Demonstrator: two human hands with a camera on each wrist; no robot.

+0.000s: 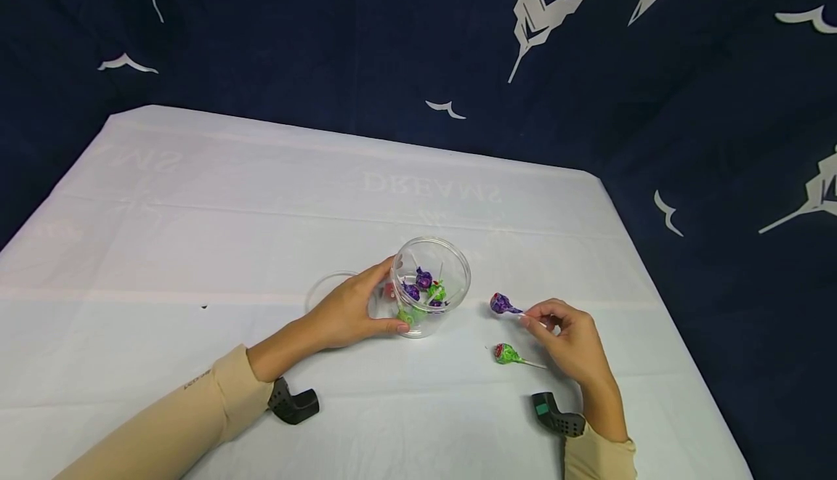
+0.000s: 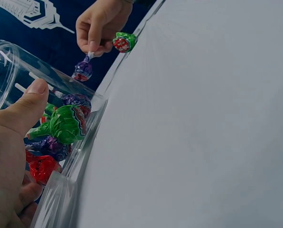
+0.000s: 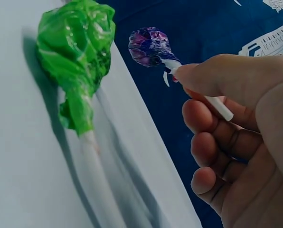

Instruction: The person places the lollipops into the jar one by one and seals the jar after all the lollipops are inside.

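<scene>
My left hand (image 1: pixel 356 306) grips the side of a clear plastic jar (image 1: pixel 428 324), thumb at the front and fingers behind. Inside the jar lie several wrapped lollipops in purple, green and red; a green lollipop (image 2: pixel 68 124) and a red lollipop (image 2: pixel 42 167) show through its wall in the left wrist view. To the right of the jar, my right hand (image 1: pixel 572 338) pinches a purple lollipop (image 1: pixel 502 303) by its white stick, head pointing left. Just below that, a green lollipop (image 1: pixel 506 354) lies on the table, its stick toward my right hand.
A clear round lid (image 1: pixel 317 287) lies behind my left hand, partly hidden by it. White cloth covers the table (image 1: pixel 163 364). A small dark speck (image 1: pixel 204 307) is on the cloth at left. Beyond the far edge hangs a dark blue curtain (image 1: pixel 314 44) with white patterns.
</scene>
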